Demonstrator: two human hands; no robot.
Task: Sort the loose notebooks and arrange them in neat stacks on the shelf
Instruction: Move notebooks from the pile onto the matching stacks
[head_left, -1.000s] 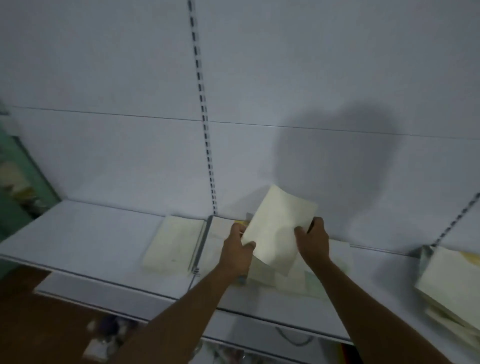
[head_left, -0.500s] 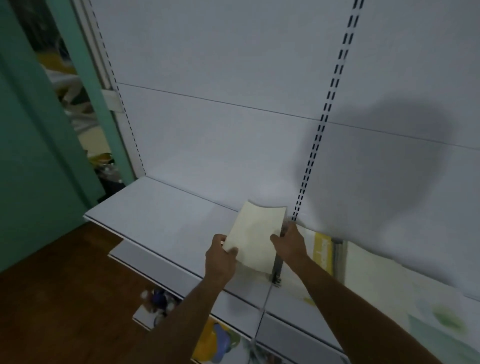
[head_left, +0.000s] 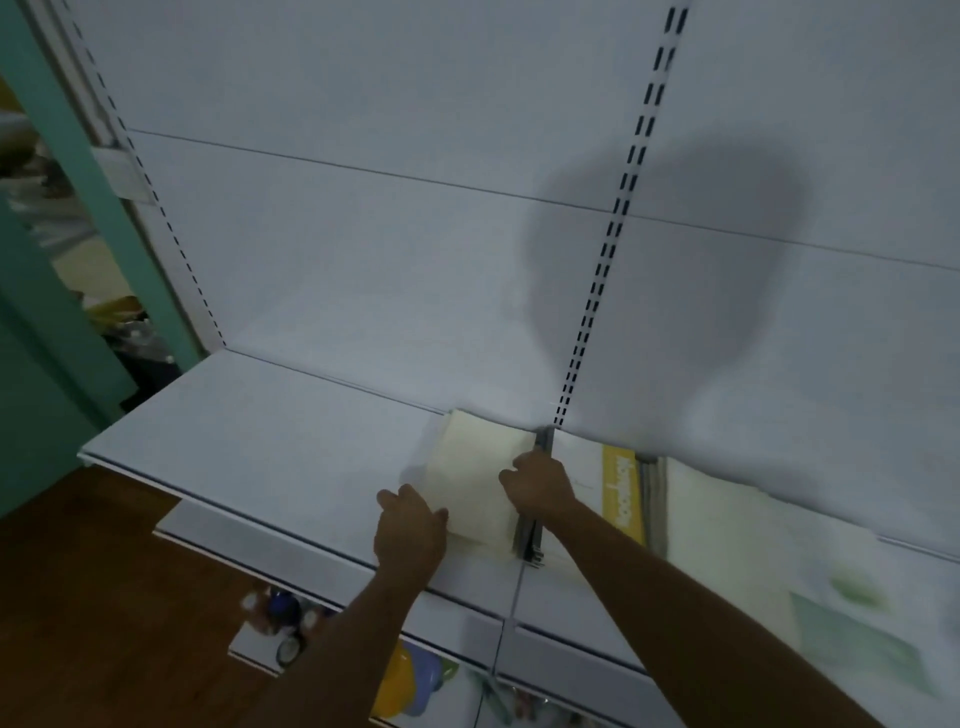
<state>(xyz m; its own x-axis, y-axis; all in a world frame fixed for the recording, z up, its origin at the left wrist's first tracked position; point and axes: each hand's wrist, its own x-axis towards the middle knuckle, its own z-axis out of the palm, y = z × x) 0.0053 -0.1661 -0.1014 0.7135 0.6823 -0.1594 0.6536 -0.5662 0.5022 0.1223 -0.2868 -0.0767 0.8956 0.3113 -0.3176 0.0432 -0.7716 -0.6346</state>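
Both hands' grip (head_left: 410, 525) (head_left: 537, 483) round cream notebook (head_left: 480, 478), beside metal divider (head_left: 531, 525), yellow-striped notebook (head_left: 621, 493)

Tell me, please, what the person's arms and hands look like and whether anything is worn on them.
Both forearms are bare as far as the frame shows: no sleeves, gloves, watch or bracelets visible. The left hand and right hand show no rings, though the dim, slightly blurred picture could hide small ones.

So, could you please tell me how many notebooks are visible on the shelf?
3 at least: a cream notebook between both hands, a yellow-striped notebook right of the divider, and a pale notebook further right; blurred ones beyond may be more.
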